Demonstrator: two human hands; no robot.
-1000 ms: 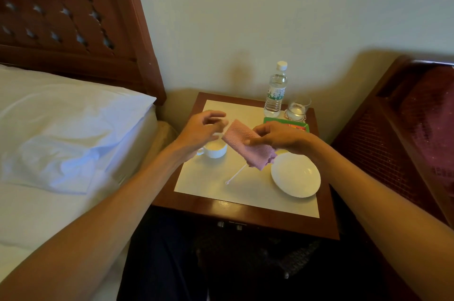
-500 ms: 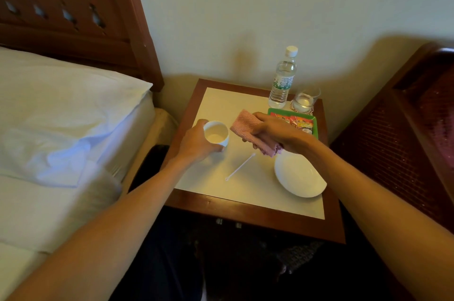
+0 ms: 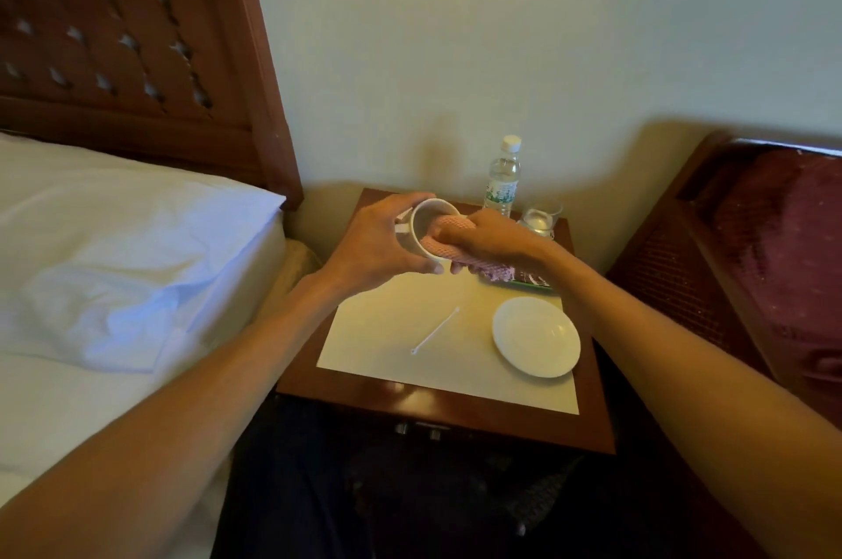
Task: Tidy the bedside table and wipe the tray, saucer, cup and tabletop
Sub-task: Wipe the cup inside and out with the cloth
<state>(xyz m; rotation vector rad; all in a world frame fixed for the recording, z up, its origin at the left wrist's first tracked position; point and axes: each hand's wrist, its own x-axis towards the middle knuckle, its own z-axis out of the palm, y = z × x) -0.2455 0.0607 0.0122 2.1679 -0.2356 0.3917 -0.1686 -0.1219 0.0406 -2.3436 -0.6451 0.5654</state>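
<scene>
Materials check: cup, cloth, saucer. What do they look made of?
The cup: white glazed ceramic by its look, with a smooth, thick rim. The cloth: pink woven fabric, waffle-textured, matte, soft enough to bunch inside the cup. The saucer: likely the same glazed ceramic, glossy white with a highlight.

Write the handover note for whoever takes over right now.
Left hand grips the cup, tilted above the tabletop.
Right hand holds the pink cloth, pushed into the cup.
Saucer and stirrer lie on the tabletop; tray behind the right hand, mostly hidden.
Done: cup wipe under way.
Left: finish the cup, set it down; saucer, tray, tabletop wiped or not, cannot tell.
</scene>
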